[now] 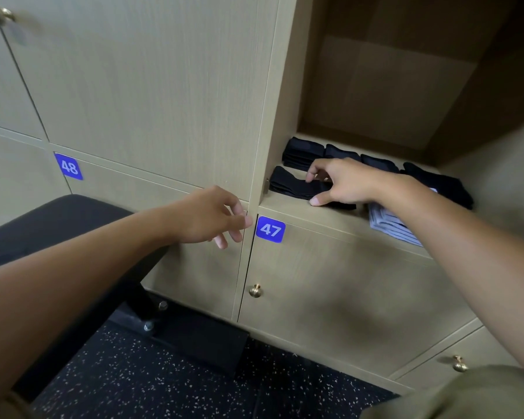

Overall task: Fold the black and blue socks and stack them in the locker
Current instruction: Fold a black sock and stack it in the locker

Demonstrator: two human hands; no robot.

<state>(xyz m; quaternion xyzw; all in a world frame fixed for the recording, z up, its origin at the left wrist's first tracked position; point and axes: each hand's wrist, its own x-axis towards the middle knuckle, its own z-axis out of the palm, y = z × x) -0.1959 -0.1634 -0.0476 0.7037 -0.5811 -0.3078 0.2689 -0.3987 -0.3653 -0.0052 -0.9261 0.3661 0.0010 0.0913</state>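
Judging from the layout, the stacking step was in hand: a folded black sock (300, 186) was being set on the locker shelf (321, 217), near its front left corner. It was held by the right hand (342, 182), thumb at the near edge and curled fingers (313, 173) on top. More black socks (303, 152) were ranged behind, and a folded blue pile (387, 223) lay just to the right. Next, a release and squaring of the sock seemed called for. The left hand (208, 216) was held outside the locker, fingers loosely spread, nothing gripped.
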